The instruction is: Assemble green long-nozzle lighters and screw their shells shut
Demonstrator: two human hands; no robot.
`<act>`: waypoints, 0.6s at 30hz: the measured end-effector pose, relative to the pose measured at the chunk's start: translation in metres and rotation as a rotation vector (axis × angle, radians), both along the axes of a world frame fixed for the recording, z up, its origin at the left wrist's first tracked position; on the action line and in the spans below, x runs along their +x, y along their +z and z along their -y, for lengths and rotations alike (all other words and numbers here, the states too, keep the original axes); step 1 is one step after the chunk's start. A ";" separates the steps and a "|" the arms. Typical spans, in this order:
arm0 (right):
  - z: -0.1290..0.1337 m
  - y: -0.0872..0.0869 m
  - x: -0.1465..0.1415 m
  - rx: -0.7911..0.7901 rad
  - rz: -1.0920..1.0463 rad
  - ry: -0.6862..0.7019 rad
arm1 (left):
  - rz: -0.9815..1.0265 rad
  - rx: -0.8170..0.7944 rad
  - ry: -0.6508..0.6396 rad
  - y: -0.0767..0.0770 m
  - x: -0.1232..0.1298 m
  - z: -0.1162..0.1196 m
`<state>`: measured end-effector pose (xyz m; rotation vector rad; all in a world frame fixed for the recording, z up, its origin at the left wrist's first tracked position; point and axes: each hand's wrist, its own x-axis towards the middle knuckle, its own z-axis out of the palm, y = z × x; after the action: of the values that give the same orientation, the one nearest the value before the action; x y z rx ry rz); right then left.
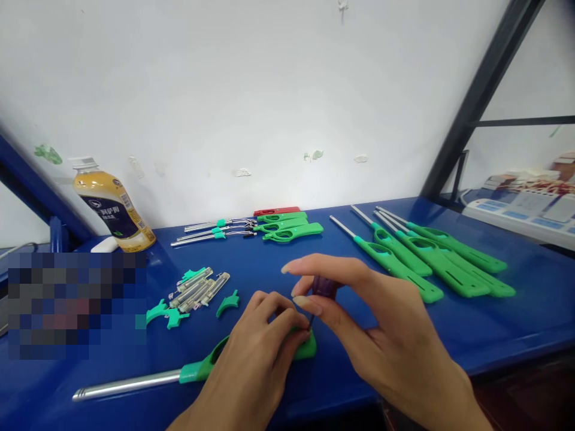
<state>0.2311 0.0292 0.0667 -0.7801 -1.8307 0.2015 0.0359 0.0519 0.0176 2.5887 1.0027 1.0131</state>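
Observation:
A green long-nosed lighter (pixel 308 347) with a silver barrel lies across the front of the blue table, its tip pointing left. My left hand (pixel 260 347) is closed round its handle and hides much of it. Between the thumb and fingers of my right hand (pixel 381 323) is a small screwdriver with a dark purple handle (pixel 324 287). Its thin shaft points down to the lighter's handle beside my left fingertips; where the tip meets the handle is hidden.
Several assembled green lighters (pixel 381 257) lie at the right. Lighter parts with loose wires, including a red handle (pixel 276 211), lie by the wall. Clear fuel tanks (pixel 197 293) and teal triggers (pixel 228 303) sit left of centre. A yellow drink bottle (pixel 112 206) stands at the back left.

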 end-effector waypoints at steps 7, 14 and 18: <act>-0.007 -0.005 -0.001 -0.035 -0.002 0.013 | -0.031 0.022 0.010 -0.001 0.001 -0.001; -0.008 -0.006 -0.002 -0.041 -0.003 -0.012 | -0.067 0.004 -0.001 -0.006 -0.012 0.005; -0.007 -0.006 -0.003 -0.035 0.033 -0.001 | -0.085 -0.102 -0.024 -0.007 -0.017 0.007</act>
<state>0.2280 0.0363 0.0610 -0.8129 -1.8626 0.2218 0.0194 0.0453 0.0103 2.5727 1.0131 0.8306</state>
